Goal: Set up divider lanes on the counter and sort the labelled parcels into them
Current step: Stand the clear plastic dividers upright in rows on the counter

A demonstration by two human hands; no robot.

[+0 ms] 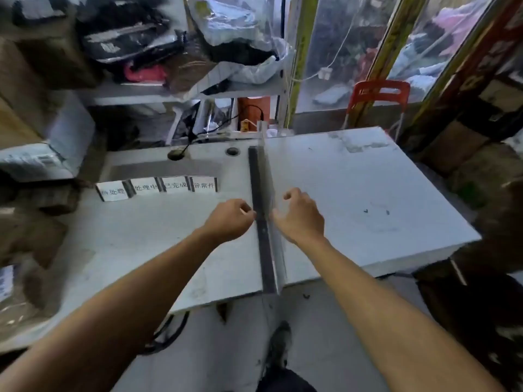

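A long divider (pixel 264 244), a clear upright panel on a black base strip, runs across the white counter (pixel 368 193) from its front edge to the back. My left hand (pixel 230 219) is at its left side, fingers curled, with the fingertips pinching at the black strip. My right hand (pixel 301 217) is at its right side with the thumb against the clear panel and the fingers curled. Several white label cards (pixel 158 188) with printed characters stand in a row on the counter's left. A white parcel (pixel 31 162) with a printed label lies at the far left.
A shelf (pixel 175 91) behind the counter holds dark bags and plastic-wrapped parcels. Brown cartons are stacked at the left (pixel 25 236) and right (pixel 486 176). A red stool (pixel 379 93) stands beyond the back edge. A black cable (pixel 215 128) passes into a counter hole. My shoe (pixel 278 343) is on the floor below.
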